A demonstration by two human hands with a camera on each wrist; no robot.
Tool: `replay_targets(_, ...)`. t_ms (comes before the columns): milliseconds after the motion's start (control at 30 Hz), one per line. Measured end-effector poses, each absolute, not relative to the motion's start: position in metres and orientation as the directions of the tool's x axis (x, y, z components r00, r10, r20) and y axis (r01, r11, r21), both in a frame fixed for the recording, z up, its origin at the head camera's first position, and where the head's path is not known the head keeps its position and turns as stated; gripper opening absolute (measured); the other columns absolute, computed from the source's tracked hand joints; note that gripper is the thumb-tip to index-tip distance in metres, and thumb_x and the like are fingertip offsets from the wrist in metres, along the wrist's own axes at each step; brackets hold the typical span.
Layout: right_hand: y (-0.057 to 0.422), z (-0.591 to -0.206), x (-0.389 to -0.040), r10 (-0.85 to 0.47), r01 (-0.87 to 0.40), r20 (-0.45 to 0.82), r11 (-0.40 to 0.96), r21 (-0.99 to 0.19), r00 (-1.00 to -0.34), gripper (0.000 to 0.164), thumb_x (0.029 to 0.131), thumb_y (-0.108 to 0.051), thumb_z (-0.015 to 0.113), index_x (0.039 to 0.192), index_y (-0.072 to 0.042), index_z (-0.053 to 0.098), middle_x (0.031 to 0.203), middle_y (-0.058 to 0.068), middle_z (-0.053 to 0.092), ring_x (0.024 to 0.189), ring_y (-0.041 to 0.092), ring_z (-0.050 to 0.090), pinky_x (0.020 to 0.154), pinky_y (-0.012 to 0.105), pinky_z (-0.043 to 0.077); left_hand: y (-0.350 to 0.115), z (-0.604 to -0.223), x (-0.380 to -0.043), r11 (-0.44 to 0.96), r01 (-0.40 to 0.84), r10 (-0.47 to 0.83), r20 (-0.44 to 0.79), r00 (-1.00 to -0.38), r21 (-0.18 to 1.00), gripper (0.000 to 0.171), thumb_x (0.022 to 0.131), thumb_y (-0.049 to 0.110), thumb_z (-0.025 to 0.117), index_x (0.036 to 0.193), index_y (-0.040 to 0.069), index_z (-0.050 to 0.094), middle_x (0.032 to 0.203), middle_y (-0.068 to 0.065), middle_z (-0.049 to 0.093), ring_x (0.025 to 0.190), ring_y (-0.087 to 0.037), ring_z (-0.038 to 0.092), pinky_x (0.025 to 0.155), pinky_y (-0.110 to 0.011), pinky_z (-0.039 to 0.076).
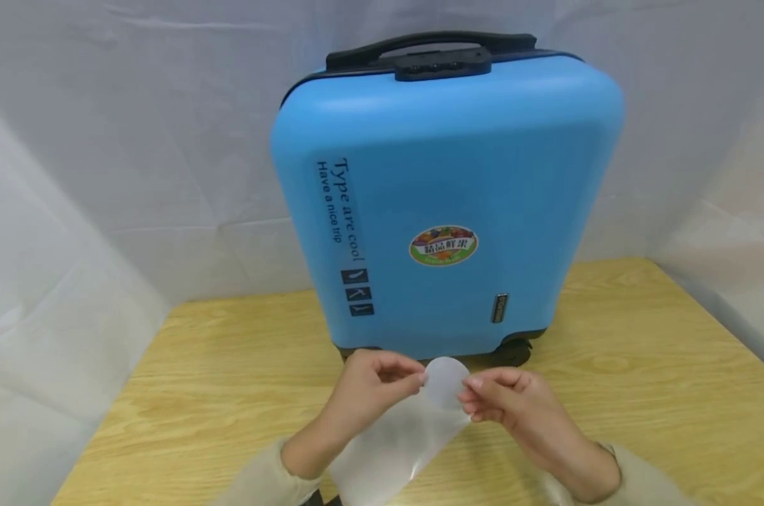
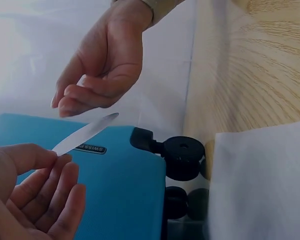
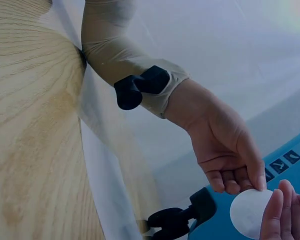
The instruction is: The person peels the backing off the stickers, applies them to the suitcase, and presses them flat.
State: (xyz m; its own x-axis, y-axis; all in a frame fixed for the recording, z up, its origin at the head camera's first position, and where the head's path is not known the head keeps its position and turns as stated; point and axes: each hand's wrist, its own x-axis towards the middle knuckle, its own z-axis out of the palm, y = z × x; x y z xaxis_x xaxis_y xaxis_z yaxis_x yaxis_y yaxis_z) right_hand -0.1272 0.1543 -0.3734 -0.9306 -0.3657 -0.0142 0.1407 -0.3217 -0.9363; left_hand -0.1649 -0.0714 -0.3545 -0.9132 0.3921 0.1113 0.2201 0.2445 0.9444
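Observation:
My left hand (image 1: pixel 369 386) pinches the left edge of a thin, round white sticker (image 1: pixel 443 379) between thumb and forefinger. In the left wrist view the sticker (image 2: pixel 87 135) is seen nearly edge-on. My right hand (image 1: pixel 527 407) is at the sticker's right edge, fingers loosely bent; the left wrist view shows a small gap between that hand (image 2: pixel 107 65) and the sticker. Behind the hands stands a blue suitcase (image 1: pixel 394 197), upright, with an oval fruit sticker (image 1: pixel 443 246) on its front. Below the hands lies a glossy whitish sheet (image 1: pixel 388 443).
The wooden table (image 1: pixel 230 365) carries the suitcase, whose black wheel (image 1: pixel 511 351) shows at the lower right. A black handle (image 1: pixel 432 42) tops the case. White cloth (image 1: pixel 135 140) hangs behind and at the sides. Something black (image 1: pixel 318 499) shows at the bottom edge.

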Motion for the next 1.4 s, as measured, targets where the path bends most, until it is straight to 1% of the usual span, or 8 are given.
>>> replay_targets(167,0.150,-0.366,-0.131,-0.354,0.145,-0.039,-0.280,-0.949,-0.934,0.019,0.095,-0.012,0.055,0.094,-0.017,0.074,0.086,-0.002,0.072,0.079,0.009,0.068,0.073,0.025,0.055,-0.066,-0.352,-0.162,0.284,0.270,0.377,0.152,-0.914,0.920,0.012,0.083,0.017,0.072,0.089,0.007,0.075,0.086,-0.005,0.073,0.071,-0.009,0.066,0.065,-0.022,0.055)
replay_targets(333,0.150,-0.364,-0.135,-0.343,0.123,-0.026,-0.262,-0.957,-0.939,0.019,0.095,-0.011,0.055,0.095,-0.017,0.073,0.086,-0.001,0.073,0.080,0.010,0.068,0.072,0.025,0.055,-0.061,-0.348,-0.158,0.298,0.311,0.378,0.187,-0.907,0.903,0.011,0.084,0.019,0.072,0.088,0.009,0.075,0.086,-0.002,0.073,0.074,-0.008,0.066,0.065,-0.021,0.054)
replay_targets(600,0.148,-0.359,-0.136,-0.321,0.117,-0.030,-0.257,-0.959,-0.947,0.017,0.095,-0.012,0.056,0.096,-0.016,0.073,0.088,-0.001,0.072,0.081,0.010,0.068,0.072,0.026,0.056,-0.054,-0.344,-0.153,0.333,0.402,0.394,0.262,-0.881,0.853,0.007,0.085,0.015,0.070,0.089,0.012,0.075,0.085,0.002,0.073,0.072,-0.005,0.066,0.066,-0.020,0.054)
replay_targets(767,0.146,-0.357,-0.136,-0.281,0.095,-0.030,-0.219,-0.971,-0.959,0.014,0.093,-0.012,0.059,0.096,-0.015,0.072,0.092,-0.001,0.072,0.083,0.013,0.068,0.074,0.029,0.056,-0.050,-0.342,-0.149,0.377,0.525,0.407,0.372,-0.834,0.764,0.007,0.085,0.011,0.069,0.088,0.011,0.075,0.082,0.004,0.072,0.072,0.000,0.064,0.067,-0.018,0.054)
replay_targets(933,0.146,-0.356,-0.136,-0.257,0.053,0.007,-0.224,-0.973,-0.966,0.013,0.093,-0.009,0.059,0.093,-0.013,0.071,0.087,0.000,0.072,0.080,0.012,0.069,0.074,0.030,0.056,-0.048,-0.341,-0.147,0.407,0.633,0.419,0.482,-0.770,0.658,0.007,0.083,0.011,0.070,0.086,0.014,0.076,0.080,0.006,0.071,0.070,0.002,0.062,0.064,-0.013,0.051)
replay_targets(1067,0.146,-0.356,-0.137,-0.246,0.035,0.020,-0.219,-0.975,-0.969,0.010,0.092,-0.008,0.060,0.094,-0.007,0.070,0.084,0.001,0.072,0.078,0.013,0.069,0.074,0.031,0.057,-0.048,-0.343,-0.146,0.402,0.690,0.427,0.544,-0.723,0.602,0.007,0.082,0.011,0.072,0.086,0.014,0.076,0.081,0.007,0.071,0.070,0.002,0.061,0.062,-0.011,0.049)
replay_targets(1233,0.147,-0.357,-0.136,-0.249,0.027,0.025,-0.202,-0.979,-0.968,0.011,0.092,-0.009,0.059,0.095,-0.005,0.069,0.083,0.002,0.071,0.078,0.013,0.068,0.075,0.031,0.057,-0.049,-0.346,-0.147,0.376,0.708,0.436,0.560,-0.705,0.598,0.006,0.083,0.013,0.073,0.087,0.014,0.076,0.083,0.006,0.071,0.072,0.002,0.062,0.063,-0.011,0.049)
replay_targets(1400,0.149,-0.358,-0.135,-0.248,-0.013,0.062,-0.196,-0.980,-0.967,0.014,0.093,-0.007,0.058,0.092,-0.012,0.070,0.082,0.000,0.071,0.077,0.012,0.068,0.073,0.031,0.057,-0.050,-0.346,-0.147,0.372,0.688,0.431,0.541,-0.722,0.622,0.007,0.082,0.014,0.074,0.088,0.014,0.076,0.083,0.006,0.071,0.072,0.002,0.062,0.063,-0.013,0.050)
